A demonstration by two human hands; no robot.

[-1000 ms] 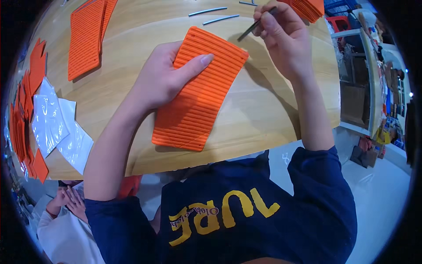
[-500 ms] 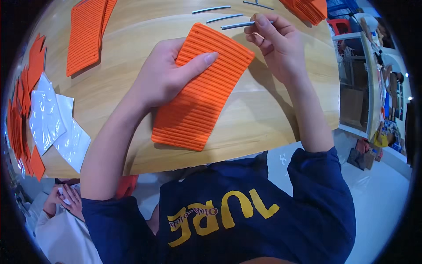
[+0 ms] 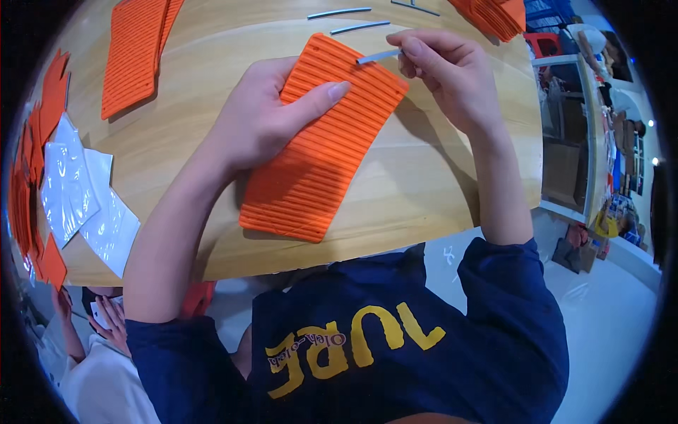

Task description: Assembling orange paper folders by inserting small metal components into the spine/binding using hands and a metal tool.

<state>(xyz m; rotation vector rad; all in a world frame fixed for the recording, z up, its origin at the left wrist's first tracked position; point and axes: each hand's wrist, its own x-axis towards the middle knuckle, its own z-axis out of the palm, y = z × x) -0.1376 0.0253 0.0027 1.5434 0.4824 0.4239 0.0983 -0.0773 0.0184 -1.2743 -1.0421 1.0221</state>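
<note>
Left hand (image 3: 265,120) lay flat, fingers spread, pressing the ribbed orange mat (image 3: 318,155) onto the counter (image 3: 424,191). Right hand (image 3: 448,78) pinched a thin grey strip (image 3: 378,56) at the mat's far corner. Two more strips (image 3: 359,27) lay just beyond.

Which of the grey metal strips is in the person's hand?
The strip pinched in the right hand, over the orange mat. The other strips lie bare on the table.
</note>
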